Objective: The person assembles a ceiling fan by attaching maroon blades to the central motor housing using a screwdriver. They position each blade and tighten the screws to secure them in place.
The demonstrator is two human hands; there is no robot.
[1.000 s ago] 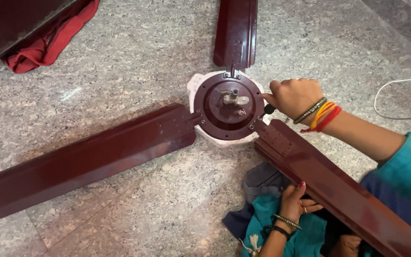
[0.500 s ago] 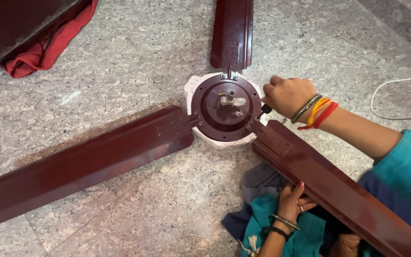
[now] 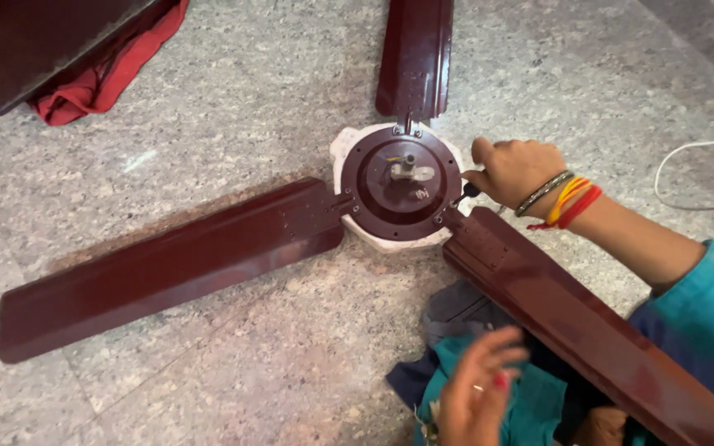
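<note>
Fan [image 3: 401,183] flat on speckled stone floor [image 3: 249,116]

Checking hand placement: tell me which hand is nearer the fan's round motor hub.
Right. The right hand is at the motor hub rim; the left hand hovers well below, over teal cloth.

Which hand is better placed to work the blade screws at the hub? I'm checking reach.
Likely the right hand: its fingers grip a dark-tipped tool at the fan hub. The left hand hovers lower, blurred.

The left hand [image 3: 479,388] has lifted off the lap, fingers spread and blurred, beside the fan blade [image 3: 588,330].
</note>
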